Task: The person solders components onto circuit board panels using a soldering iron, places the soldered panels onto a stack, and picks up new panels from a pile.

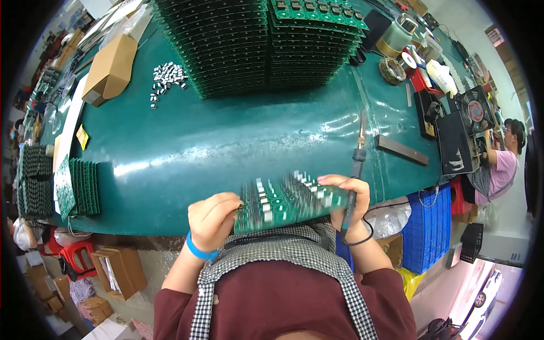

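A green circuit board point(277, 205) with rows of white and dark parts is held up between my two hands at the table's near edge; motion blurs it. My left hand point(214, 218), with a blue band at the wrist, is closed on the board's left end. At the other end, my right hand point(352, 198) grips the board with its fingers and thumb. That same hand also carries a soldering iron point(357, 164), its tip pointing away from me over the table. Small metal-and-white components point(168, 76) lie in a loose pile at the far left.
Tall stacks of green circuit boards point(226, 51) stand at the back; a smaller stack point(85, 187) is at left. A cardboard box point(110, 69), a metal bar point(402, 150), a solder spool point(392, 70) and a fan point(475, 109) surround the work area. Another person point(501, 164) sits at right.
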Demonstrator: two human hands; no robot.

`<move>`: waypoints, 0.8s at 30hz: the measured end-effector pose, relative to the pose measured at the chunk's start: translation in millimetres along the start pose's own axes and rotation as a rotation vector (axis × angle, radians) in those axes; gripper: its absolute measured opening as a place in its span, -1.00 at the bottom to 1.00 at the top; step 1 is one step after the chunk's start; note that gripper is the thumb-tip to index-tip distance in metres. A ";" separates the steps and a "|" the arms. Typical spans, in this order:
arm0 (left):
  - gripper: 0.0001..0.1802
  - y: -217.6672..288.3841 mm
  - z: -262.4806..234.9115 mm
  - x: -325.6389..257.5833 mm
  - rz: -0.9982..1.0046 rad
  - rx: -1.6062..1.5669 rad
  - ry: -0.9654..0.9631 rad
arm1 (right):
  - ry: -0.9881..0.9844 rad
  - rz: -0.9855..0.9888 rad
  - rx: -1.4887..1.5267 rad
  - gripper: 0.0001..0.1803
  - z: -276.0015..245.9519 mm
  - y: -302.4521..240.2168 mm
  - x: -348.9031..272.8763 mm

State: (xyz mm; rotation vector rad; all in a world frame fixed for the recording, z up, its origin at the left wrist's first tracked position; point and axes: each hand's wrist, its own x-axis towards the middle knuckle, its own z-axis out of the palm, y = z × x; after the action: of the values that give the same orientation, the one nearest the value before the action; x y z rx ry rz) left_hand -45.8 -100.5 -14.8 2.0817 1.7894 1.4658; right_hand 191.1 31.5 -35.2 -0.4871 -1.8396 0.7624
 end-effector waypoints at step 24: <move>-0.77 -9.4 12.8 -13.2 0.120 0.376 -0.074 | -0.433 0.365 0.026 -0.66 9.6 20.2 35.7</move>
State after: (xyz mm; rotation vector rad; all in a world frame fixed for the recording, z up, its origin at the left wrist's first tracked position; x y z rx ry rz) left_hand -43.2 -101.0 -35.3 2.4134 2.0768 1.1235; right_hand 168.3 66.2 -28.0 -0.6933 -2.1621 1.2121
